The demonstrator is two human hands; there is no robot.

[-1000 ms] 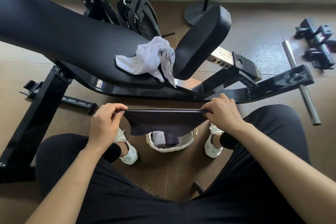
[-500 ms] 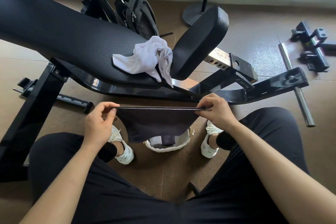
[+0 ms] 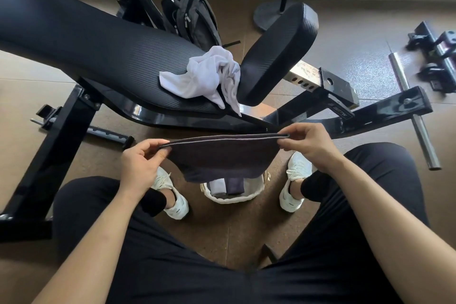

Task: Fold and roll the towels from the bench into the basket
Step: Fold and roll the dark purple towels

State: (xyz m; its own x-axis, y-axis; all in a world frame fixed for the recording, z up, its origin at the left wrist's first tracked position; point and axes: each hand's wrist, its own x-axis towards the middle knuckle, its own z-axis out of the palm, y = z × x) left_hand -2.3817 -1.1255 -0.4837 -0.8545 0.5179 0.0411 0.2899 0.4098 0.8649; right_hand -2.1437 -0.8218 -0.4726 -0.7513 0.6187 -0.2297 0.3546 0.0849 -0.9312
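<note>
Now | left hand, right hand pinch top corners of doubled towel, off bench near edge | keep edges flush, taut, then roll

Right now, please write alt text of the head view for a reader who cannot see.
The left hand and right hand pinch a folded dark grey towel above a white woven basket with two rolled towels. A crumpled white towel lies on the black padded bench.
</note>
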